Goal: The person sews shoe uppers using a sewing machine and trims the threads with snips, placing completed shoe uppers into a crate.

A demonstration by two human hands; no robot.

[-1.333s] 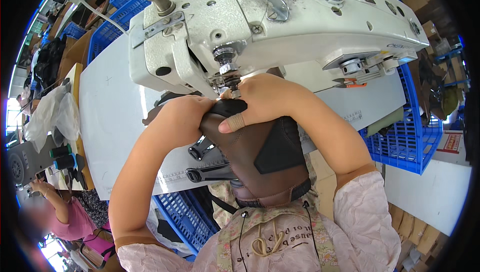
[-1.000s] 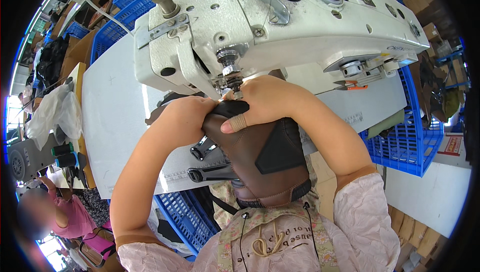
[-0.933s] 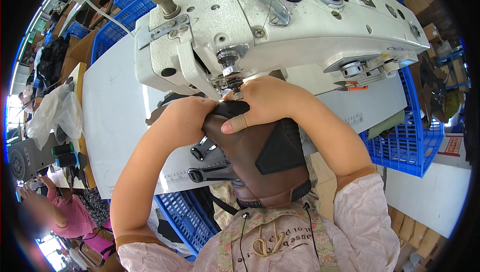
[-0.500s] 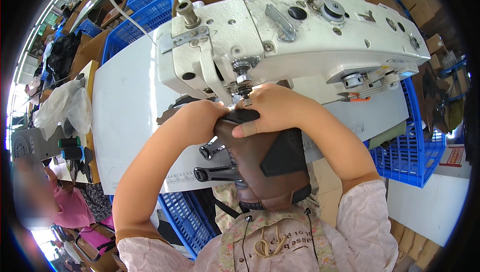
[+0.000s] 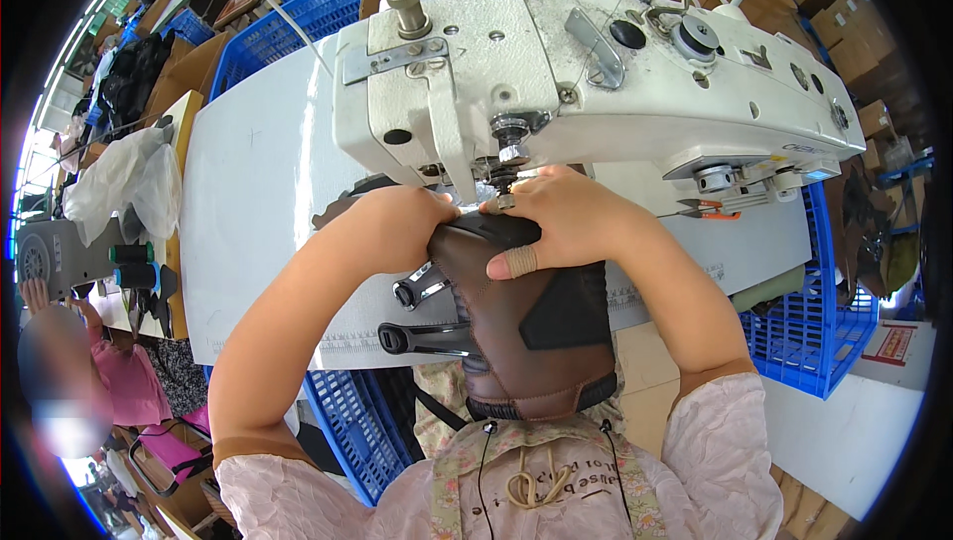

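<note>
A brown leather shoe upper (image 5: 516, 332) with black panels lies under the needle of a white industrial sewing machine (image 5: 586, 73). My left hand (image 5: 392, 227) grips its left side next to the presser foot. From the right, my right hand (image 5: 566, 222) presses on its top edge, with a tape strip around the thumb. Both hands sit right below the machine head, which hides the needle point.
The machine stands on a white table (image 5: 258, 193). Two black wrenches (image 5: 427, 312) lie on it by the shoe upper. Blue plastic crates (image 5: 804, 332) stand to the right, behind and below. A person in pink (image 5: 89, 381) sits at the lower left.
The view has shifted, so the machine and hands sit further right and lower in the picture. Both hands keep their hold on the shoe upper under the needle.
</note>
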